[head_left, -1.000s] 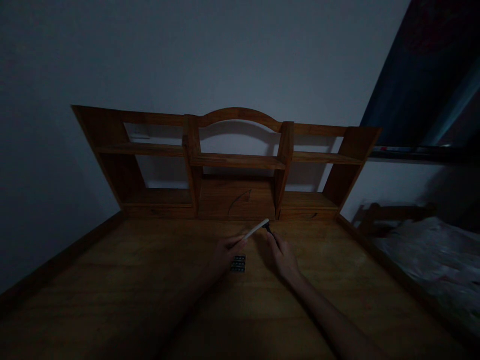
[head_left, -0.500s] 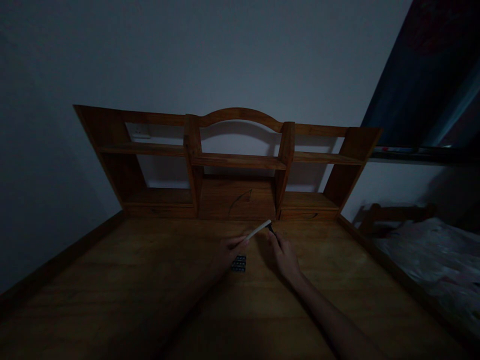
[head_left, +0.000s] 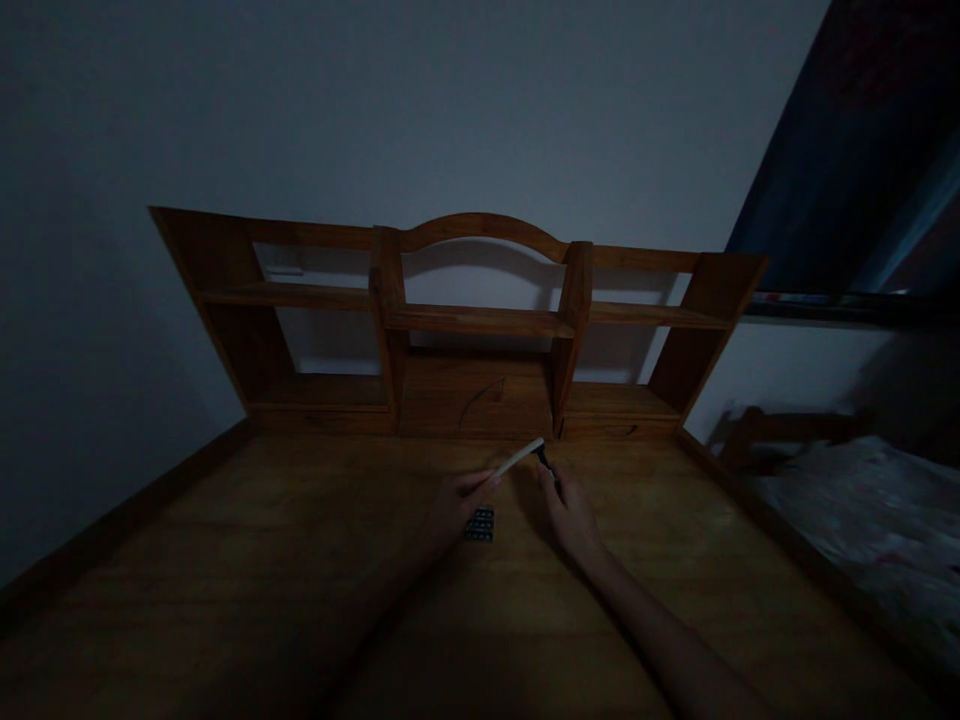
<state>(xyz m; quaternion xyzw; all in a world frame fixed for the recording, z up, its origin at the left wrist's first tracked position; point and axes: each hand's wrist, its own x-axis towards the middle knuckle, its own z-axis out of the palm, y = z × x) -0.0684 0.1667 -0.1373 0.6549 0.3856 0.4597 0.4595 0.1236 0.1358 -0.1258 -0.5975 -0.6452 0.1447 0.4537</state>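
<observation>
In front of the shelf (head_left: 480, 320), the left hand (head_left: 454, 502) hides the near end of the white strip (head_left: 517, 457) and part of the dark block (head_left: 481, 525); the block's markings are too small to identify. The right hand (head_left: 568, 508) conceals the near end of the black tool (head_left: 541, 456); contact between tool and strip cannot be determined. Both forearms (head_left: 660, 640) are cut off at the lower edge. Right of the shelf, the right edge crops the plastic (head_left: 877, 520) and the curtain (head_left: 817, 150), its pattern indistinct
</observation>
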